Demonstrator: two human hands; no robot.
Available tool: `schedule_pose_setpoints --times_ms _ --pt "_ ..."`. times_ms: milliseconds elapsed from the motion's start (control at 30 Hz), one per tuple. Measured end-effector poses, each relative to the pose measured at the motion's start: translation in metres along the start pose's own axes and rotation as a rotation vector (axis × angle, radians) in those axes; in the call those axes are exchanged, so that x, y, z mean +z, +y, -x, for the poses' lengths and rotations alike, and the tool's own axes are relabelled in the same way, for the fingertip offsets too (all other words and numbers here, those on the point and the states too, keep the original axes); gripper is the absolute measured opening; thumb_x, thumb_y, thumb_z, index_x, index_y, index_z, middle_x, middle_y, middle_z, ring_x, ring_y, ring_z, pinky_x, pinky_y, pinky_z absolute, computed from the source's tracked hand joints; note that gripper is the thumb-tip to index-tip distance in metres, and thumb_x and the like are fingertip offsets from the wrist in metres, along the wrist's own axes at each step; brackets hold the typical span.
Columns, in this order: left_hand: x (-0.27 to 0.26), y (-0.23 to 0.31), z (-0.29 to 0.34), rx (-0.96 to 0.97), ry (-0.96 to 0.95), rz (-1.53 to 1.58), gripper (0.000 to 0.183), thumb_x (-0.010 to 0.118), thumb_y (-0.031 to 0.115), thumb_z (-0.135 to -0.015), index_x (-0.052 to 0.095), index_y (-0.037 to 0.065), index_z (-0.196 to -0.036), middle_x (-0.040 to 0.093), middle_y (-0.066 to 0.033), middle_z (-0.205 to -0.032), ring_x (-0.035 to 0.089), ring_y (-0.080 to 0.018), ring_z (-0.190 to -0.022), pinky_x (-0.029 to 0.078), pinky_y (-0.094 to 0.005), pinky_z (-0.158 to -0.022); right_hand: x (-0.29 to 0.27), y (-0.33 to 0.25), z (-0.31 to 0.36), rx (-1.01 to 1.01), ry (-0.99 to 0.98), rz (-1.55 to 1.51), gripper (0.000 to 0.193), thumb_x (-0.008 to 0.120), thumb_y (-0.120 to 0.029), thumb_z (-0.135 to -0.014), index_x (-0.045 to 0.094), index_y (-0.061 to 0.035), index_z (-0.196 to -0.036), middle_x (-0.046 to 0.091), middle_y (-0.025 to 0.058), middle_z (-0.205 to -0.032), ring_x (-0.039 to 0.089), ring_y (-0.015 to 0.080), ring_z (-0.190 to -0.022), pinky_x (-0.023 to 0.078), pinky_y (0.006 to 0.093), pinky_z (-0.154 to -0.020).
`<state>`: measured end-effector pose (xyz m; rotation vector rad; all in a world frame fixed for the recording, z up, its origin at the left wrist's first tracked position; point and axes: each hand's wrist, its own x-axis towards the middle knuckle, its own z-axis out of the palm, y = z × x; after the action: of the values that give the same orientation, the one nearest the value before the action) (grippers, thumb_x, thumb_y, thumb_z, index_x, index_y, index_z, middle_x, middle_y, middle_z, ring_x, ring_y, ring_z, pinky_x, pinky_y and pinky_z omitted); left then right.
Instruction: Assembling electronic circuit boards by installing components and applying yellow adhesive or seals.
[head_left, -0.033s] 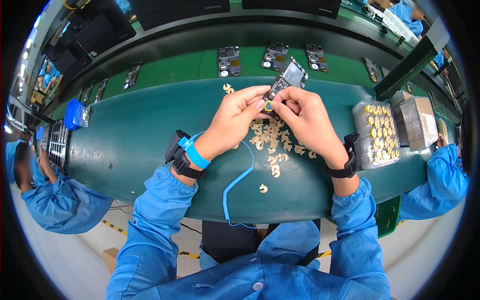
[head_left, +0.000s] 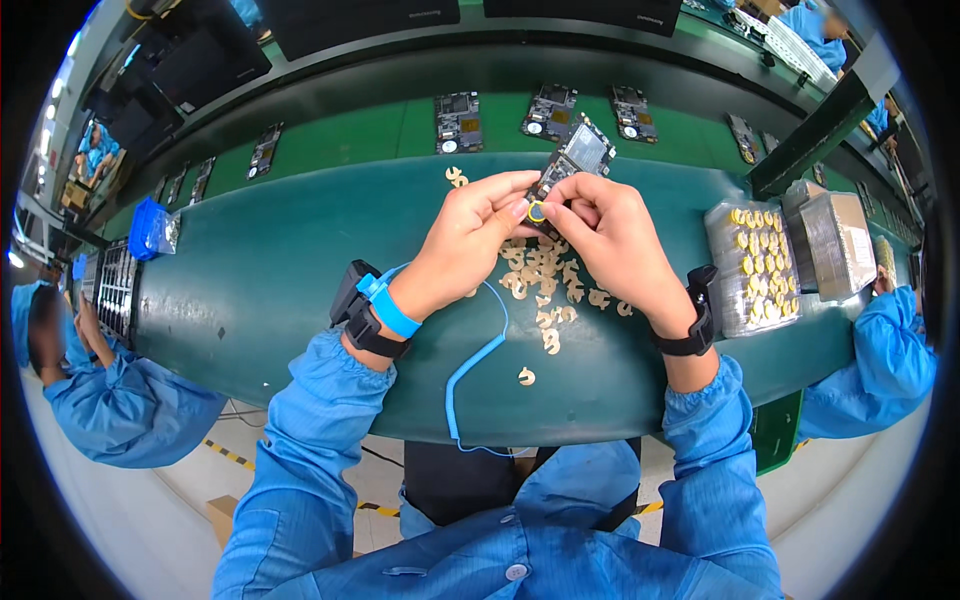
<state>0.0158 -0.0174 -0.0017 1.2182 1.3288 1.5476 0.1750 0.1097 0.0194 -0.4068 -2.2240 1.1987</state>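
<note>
Hands (head_left: 465,228) clamp circuit board (head_left: 586,150) and yellow-rimmed disc (head_left: 537,212) above the tabletop (head_left: 300,270), near its far edge (bare leftward).

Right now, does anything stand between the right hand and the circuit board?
Yes: a small yellow-rimmed disc, held by the right hand over the near end of the circuit board. Nothing else visible does.

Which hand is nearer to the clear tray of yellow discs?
Right. The tray lies to the right of the right hand; the left hand is farther off, on the right hand's other side.
</note>
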Motion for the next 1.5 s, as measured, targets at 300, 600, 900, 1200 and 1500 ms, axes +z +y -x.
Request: schedule_pose_setpoints --times_ms 300,600,900,1200,1500 --pt "0.003 0.004 0.000 0.039 -0.009 0.017 0.040 0.056 -0.001 -0.104 0.050 -0.010 -0.143 0.065 -0.0197 -0.136 0.067 -0.0219 -0.119 0.059 -0.0361 -0.100 0.003 0.000 0.000 0.014 0.029 0.035 0.013 0.071 -0.009 -0.091 0.068 0.0037 -0.088 0.045 0.0036 -0.056 0.038 0.0104 -0.052 0.033 0.0329 -0.051" --pt "0.003 0.002 -0.001 0.021 0.023 0.028 0.040 0.056 -0.004 -0.103 0.051 -0.011 -0.142 0.065 -0.0205 -0.136 0.067 -0.0223 -0.119 0.060 -0.0338 -0.098 0.007 0.003 0.001 0.011 0.078 0.023 0.011 0.072 -0.008 -0.089 0.067 0.0021 -0.086 0.042 0.0023 -0.056 0.039 0.0103 -0.053 0.033 0.0323 -0.051" --pt "0.003 0.005 -0.001 0.023 0.014 0.048 0.039 0.055 -0.003 -0.103 0.052 -0.010 -0.141 0.066 -0.0193 -0.133 0.068 -0.0218 -0.118 0.060 -0.0336 -0.098 0.011 0.003 0.003 -0.038 0.105 0.042 0.009 0.072 -0.006 -0.089 0.067 0.0010 -0.085 0.042 0.0022 -0.057 0.040 0.0104 -0.053 0.034 0.0324 -0.051" --pt "0.003 0.007 -0.001 0.017 0.052 0.067 0.038 0.055 -0.004 -0.103 0.052 -0.010 -0.140 0.066 -0.0195 -0.133 0.068 -0.0214 -0.117 0.061 -0.0334 -0.097 0.014 -0.001 0.005 -0.160 0.171 0.139 0.007 0.073 -0.004 -0.087 0.067 0.0007 -0.085 0.050 0.0075 -0.062 0.048 0.0174 -0.055 0.039 0.0351 -0.053" --pt "0.003 0.009 -0.002 -0.012 0.056 0.087 0.036 0.056 -0.005 -0.102 0.053 -0.011 -0.138 0.066 -0.0195 -0.132 0.068 -0.0209 -0.115 0.062 -0.0333 -0.095 0.015 0.004 0.003 -0.138 0.178 0.101 0.006 0.074 -0.004 -0.087 0.069 0.0000 -0.088 0.048 0.0047 -0.060 0.044 0.0135 -0.053 0.037 0.0325 -0.052"
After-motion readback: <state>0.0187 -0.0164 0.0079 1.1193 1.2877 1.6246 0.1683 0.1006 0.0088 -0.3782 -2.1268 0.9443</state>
